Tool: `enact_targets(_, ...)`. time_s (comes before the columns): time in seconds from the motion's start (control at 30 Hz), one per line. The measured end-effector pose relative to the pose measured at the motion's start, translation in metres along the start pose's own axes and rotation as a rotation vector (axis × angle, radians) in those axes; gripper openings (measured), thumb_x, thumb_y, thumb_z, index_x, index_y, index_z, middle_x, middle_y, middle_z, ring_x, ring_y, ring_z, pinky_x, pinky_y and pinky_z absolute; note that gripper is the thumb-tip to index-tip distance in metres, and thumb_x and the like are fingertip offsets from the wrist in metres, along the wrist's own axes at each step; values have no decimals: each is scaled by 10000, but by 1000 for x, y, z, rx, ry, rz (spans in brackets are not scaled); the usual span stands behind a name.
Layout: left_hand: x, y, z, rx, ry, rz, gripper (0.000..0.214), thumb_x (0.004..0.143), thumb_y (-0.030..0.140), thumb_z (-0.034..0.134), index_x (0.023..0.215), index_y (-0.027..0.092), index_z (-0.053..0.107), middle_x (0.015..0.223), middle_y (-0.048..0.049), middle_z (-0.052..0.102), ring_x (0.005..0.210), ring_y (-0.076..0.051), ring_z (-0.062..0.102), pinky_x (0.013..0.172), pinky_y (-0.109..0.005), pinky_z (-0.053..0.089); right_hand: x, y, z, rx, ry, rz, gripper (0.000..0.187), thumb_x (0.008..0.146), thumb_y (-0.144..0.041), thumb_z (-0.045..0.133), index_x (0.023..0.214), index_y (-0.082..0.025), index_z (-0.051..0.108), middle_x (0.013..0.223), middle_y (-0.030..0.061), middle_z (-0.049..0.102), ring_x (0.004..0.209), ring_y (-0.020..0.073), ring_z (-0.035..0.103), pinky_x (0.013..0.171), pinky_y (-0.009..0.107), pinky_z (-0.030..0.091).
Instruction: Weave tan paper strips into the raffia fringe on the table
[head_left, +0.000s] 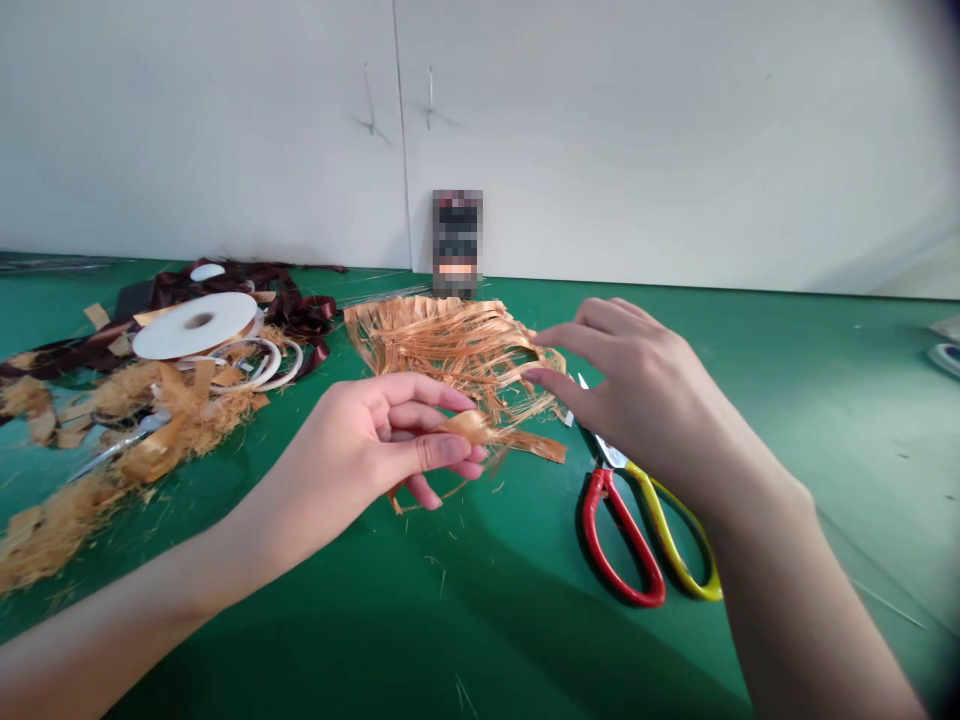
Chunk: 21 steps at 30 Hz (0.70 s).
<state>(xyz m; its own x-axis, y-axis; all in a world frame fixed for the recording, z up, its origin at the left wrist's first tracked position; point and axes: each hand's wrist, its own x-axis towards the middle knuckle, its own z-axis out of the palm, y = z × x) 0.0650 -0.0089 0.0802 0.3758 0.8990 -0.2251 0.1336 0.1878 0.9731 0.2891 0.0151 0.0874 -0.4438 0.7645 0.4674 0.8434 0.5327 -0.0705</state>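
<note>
1 frayed ribbon strip [469, 428] pinched in left grip [382, 445]

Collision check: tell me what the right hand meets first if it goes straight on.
The right hand points left, and the frayed orange ribbon fringe lies just ahead of its fingertips, so that looks first; depth is unclear, so it might pass above.

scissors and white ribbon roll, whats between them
In the head view: the left hand pinching an orange ribbon scrap, and a frayed orange ribbon fringe.
</note>
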Motion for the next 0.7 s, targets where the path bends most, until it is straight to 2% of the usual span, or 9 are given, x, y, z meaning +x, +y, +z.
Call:
enact_targets(0.03,0,0,0,3,1,-6,243,763,331,750,959,226,654,802,2,770,754,-165,736,459,-124,540,1,0,0,15,-2,21,94,856,-220,612,811,-154,662,729,57,558,746,211,525,660,339,416)
enact_targets(0.1,1,0,0,0,5,-18,237,760,313,754,954,217,658,819,-7,772,755,-168,737,467,-127,541,2,-2,-1,117,18,123,244,899,-266,570,669,-185,584,658,23,504,657,172,472,603,321,384)
enact_targets(0.2,3,0,0,-17,2,-15,185,774,275,741,926,203,666,815,-10,771,728,-154,733,472,-126,536,3,-6,-4,416,69,269,326,938,-347,507,645,-205,524,700,11,498,642,141,467,590,301,393)
enact_targets(0.37,1,0,0,51,-43,64,41,823,246,686,833,210,704,801,23,757,693,-89,696,524,-100,522,3,-16,-6,1111,-2,394,321,941,-442,476,754,-216,607,1024,38,638,945,174,624,847,332,499)
enact_targets(0.47,0,0,-1,119,-43,136,76,849,241,652,804,226,711,789,46,744,669,-54,662,551,-85,504,4,-19,-7,1393,-53,414,370,929,-432,508,640,-206,560,1132,26,654,1044,190,640,957,345,488)
enact_targets(0.53,0,0,-2,145,-38,163,90,857,237,636,802,231,706,785,53,738,658,-45,646,560,-85,494,5,-19,-9,1518,-71,382,441,932,-451,490,566,-205,494,1150,22,663,1100,199,627,971,343,490)
enact_targets(0.6,0,0,-3,159,-40,164,93,859,238,627,798,234,697,774,60,730,646,-43,634,555,-89,482,6,-17,-12,1592,-88,357,499,929,-499,465,526,-207,427,1103,19,680,1058,199,652,912,341,526)
enact_targets(0.7,0,0,-4,169,-42,150,92,860,245,620,792,237,681,748,72,710,597,-33,602,539,-95,461,6,-16,-14,1550,-125,401,488,917,-544,453,555,-216,439,864,5,683,697,145,686,641,305,559)
